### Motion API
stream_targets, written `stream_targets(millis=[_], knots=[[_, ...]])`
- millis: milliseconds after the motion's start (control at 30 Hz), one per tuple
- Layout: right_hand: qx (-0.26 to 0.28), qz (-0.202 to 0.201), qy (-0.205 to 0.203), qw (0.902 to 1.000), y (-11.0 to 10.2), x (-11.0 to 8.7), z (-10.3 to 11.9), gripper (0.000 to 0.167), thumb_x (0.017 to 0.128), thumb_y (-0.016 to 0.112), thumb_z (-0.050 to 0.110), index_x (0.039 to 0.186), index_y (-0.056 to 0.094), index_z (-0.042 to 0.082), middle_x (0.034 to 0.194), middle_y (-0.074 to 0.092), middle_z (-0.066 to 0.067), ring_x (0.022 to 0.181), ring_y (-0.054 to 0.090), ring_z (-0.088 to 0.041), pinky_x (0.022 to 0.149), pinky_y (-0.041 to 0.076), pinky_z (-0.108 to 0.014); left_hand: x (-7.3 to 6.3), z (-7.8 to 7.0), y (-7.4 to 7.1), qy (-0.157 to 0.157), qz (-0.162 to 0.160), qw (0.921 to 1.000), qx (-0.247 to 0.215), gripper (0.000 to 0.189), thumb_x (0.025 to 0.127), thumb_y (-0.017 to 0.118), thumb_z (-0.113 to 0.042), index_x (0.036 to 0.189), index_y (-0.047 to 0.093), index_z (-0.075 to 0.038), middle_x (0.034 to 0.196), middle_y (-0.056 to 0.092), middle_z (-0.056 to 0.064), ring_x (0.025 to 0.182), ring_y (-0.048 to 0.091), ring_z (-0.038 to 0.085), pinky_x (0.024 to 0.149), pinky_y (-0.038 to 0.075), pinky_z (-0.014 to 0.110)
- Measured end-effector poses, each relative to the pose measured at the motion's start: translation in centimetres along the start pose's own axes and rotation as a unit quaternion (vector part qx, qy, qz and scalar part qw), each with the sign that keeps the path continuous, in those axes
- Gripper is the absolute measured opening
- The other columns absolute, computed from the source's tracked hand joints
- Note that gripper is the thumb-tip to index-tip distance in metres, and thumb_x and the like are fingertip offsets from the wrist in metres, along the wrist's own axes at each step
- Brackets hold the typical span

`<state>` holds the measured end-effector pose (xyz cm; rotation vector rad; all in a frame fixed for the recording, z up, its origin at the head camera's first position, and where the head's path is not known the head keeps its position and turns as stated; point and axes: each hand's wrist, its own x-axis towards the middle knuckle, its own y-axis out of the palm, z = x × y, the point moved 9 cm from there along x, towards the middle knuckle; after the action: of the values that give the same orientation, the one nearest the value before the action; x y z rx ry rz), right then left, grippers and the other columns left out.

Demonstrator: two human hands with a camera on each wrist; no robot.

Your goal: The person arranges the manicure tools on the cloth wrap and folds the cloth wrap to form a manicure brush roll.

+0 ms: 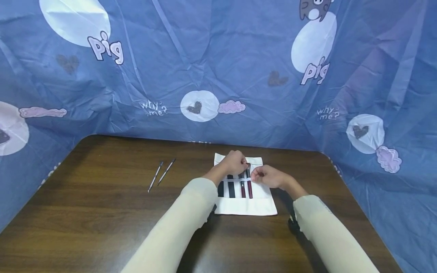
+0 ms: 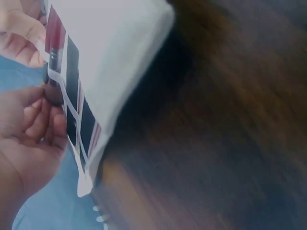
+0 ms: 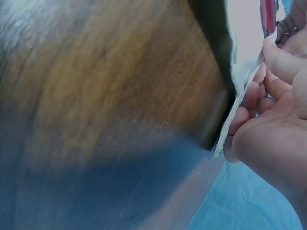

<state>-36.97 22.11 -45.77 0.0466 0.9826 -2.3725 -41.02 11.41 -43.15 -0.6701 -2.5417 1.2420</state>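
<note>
A white cloth tool roll [image 1: 246, 206] lies on the table with a thin white elastic band [image 2: 67, 93] across it. Tucked behind the band are black strip-like tools [image 1: 231, 187] and red-handled makeup brushes [image 1: 250, 189]. At the far end of the rightmost brush, my left hand [image 1: 235, 162] pinches its bristle end; the left wrist view shows those fingers [image 2: 33, 103] at the brown bristles. My right hand [image 1: 269, 176] pinches the elastic band beside that brush. In the right wrist view, the right hand [image 3: 273, 110] sits along the cloth's edge, its curled fingers partly hidden.
Two thin silvery double-ended tools [image 1: 155, 177] lie on the brown wooden table [image 1: 102, 212], left of the roll. A blue printed cloth [image 1: 205, 68] hangs behind the table and along its sides.
</note>
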Motion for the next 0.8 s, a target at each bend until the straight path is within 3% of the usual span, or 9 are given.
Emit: stream_targets(millis=[167, 333, 600, 800], knots=[[0.002, 0.003, 0.013, 0.9999, -0.1, -0.1, -0.1, 0.013, 0.098, 0.051, -0.006, 0.097, 0.063, -0.002, 0.089, 0.059, -0.006, 0.084, 0.051, -0.018, 0.079, 0.041, -0.032, -0.2, 0.1, -0.5, 0.036, -0.012, 0.9985, -0.04, 0.017, 0.098, 0.066, -0.016, 0.086, 0.076, -0.01, 0.066, 0.062, -0.007, 0.062, 0.05, 0.007, 0.059, 0.04, 0.02], [0.008, 0.006, 0.011, 0.9999, -0.1, -0.1, 0.0, 0.013, 0.099, 0.051, -0.006, 0.098, 0.063, -0.004, 0.089, 0.058, -0.006, 0.084, 0.05, -0.018, 0.078, 0.04, -0.031, -0.4, 0.4, 0.1, 0.044, 0.015, 0.9977, -0.049, 0.015, 0.099, 0.066, -0.017, 0.095, 0.078, -0.009, 0.073, 0.067, -0.005, 0.067, 0.053, 0.008, 0.064, 0.043, 0.021], [0.012, 0.004, 0.004, 0.9999, 0.0, 0.0, 0.0, 0.011, 0.098, 0.052, -0.007, 0.097, 0.063, -0.007, 0.089, 0.06, -0.008, 0.083, 0.051, -0.019, 0.078, 0.041, -0.031, -0.5, 0.1, 0.6, 0.049, 0.038, 0.9973, -0.04, 0.014, 0.097, 0.068, -0.016, 0.089, 0.077, -0.011, 0.075, 0.067, -0.006, 0.07, 0.055, 0.008, 0.067, 0.044, 0.02], [0.007, -0.005, 0.003, 1.0, -0.1, 0.1, -0.1, 0.012, 0.096, 0.053, -0.009, 0.097, 0.064, -0.006, 0.089, 0.062, -0.009, 0.083, 0.053, -0.018, 0.079, 0.042, -0.03, -0.4, 0.3, 0.3, 0.031, 0.016, 0.9991, -0.024, 0.019, 0.094, 0.071, -0.018, 0.076, 0.074, -0.012, 0.067, 0.062, -0.008, 0.064, 0.051, 0.008, 0.061, 0.04, 0.02]])
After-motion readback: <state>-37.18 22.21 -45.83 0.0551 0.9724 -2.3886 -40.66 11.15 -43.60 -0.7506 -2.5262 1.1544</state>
